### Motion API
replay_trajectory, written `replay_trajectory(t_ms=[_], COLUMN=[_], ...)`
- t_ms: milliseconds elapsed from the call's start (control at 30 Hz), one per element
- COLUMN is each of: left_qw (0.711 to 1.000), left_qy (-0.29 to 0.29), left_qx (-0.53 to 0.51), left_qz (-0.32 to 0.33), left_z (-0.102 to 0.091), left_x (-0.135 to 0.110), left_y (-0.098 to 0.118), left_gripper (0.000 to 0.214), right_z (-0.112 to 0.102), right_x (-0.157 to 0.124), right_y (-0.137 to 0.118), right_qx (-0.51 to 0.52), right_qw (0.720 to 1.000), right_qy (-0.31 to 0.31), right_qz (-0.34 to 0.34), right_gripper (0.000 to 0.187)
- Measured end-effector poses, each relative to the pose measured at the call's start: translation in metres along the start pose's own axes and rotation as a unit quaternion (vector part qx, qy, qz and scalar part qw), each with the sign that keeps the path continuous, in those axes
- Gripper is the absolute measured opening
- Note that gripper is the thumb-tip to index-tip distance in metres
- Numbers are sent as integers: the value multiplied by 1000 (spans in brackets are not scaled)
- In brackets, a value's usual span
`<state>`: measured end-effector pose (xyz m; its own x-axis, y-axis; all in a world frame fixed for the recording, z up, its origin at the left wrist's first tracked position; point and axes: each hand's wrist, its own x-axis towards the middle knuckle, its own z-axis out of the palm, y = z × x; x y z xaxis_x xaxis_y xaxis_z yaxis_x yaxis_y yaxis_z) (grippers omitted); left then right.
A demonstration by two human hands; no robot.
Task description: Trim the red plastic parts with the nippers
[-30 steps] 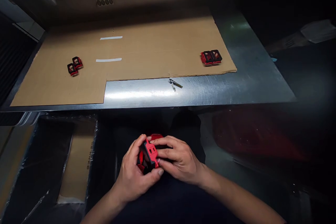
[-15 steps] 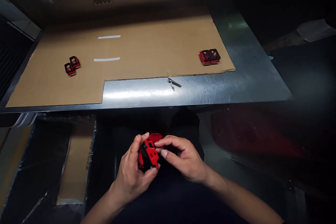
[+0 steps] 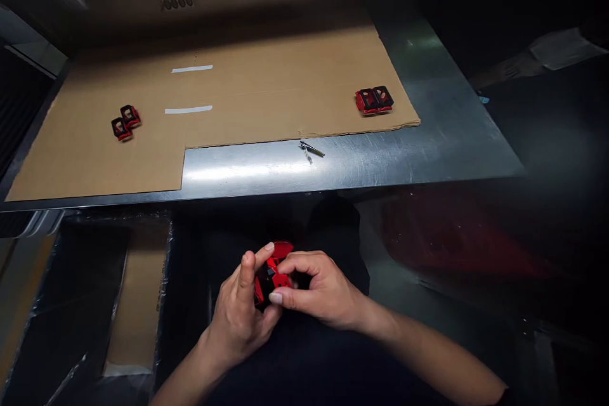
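Red-and-black plastic housing [image 3: 272, 276] clamped between left hand [image 3: 240, 311] and right hand [image 3: 323, 292], both close together, in open dark room below the front edge of the steel table [image 3: 380, 165].

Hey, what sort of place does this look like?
Probably a small assembly workbench: a steel-topped bench partly covered by a cardboard sheet, red-and-black plastic parts set out on it, and another red-and-black part held between the left hand and right hand.

The left hand [image 3: 236, 314] and right hand [image 3: 323, 292] clasp a red-and-black plastic part [image 3: 272, 274].
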<state>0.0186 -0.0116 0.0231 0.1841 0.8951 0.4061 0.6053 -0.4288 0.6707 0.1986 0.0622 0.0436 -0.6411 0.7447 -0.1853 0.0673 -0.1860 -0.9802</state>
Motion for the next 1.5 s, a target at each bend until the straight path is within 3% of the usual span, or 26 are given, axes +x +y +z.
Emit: replay_trajectory(t_ms=[167, 400, 567, 733, 933, 1067, 1500], left_qw=[1000, 998, 998, 997, 994, 993, 992], left_qy=[-3, -30, -30, -15, -14, -10, -2], left_qx=[-16, -53, -59, -66, -101, -118, -115], left_qz=[3, 4, 22, 31, 27, 25, -58], left_z=[0, 0, -3, -6, -5, -4, -2], left_x=[1, 2, 6, 8, 9, 10, 1], left_y=[2, 4, 8, 9, 7, 6, 6], left_gripper=[101, 101, 96, 98, 102, 102, 102], right_z=[-4, -12, -13, -11, -8, -6, -3], right_x=[-2, -3, -2, 2, 6, 7, 5], right_y=[8, 18, 31, 41, 46, 49, 55], right_qx=[29, 152, 327, 424, 444, 454, 455], right_qw=[998, 985, 931, 889, 881, 877, 868], right_qy=[-31, -85, -138, -143, -142, -128, -145], right_qz=[-43, -5, 85, 99, 75, 94, 140], right_gripper=[17, 14, 25, 35, 36, 34, 33])
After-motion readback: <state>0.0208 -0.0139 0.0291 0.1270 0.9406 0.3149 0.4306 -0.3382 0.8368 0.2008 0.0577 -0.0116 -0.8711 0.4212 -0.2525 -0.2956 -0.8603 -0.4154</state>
